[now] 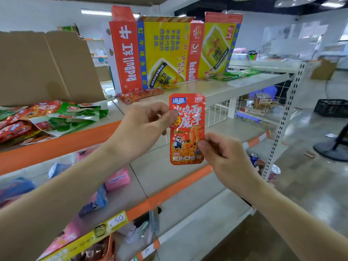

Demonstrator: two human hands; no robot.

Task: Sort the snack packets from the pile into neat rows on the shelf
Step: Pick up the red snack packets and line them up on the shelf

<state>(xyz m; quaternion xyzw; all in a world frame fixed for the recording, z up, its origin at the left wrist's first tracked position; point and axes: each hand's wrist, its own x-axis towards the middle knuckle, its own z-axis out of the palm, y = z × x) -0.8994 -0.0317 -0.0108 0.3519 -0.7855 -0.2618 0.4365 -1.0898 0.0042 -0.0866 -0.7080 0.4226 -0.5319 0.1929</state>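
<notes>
We hold a glossy red snack packet upright: our left hand pinches its upper edge, our right hand its lower corner; small print seems blurred.

Packet held up before the shelf, between two hands.

The packet stands upright in front of the shelf's front edge. The left hand pinches its upper left side and the right hand its lower right side. On the shelf to the left lies the pile, with a box behind it. Right of the box, cartons stand upright at the back. A row of packets lies just before them, and more packets lie farther right. On the lower shelf, packs lie under the left arm. A basket sits on the floor, far right.
</notes>
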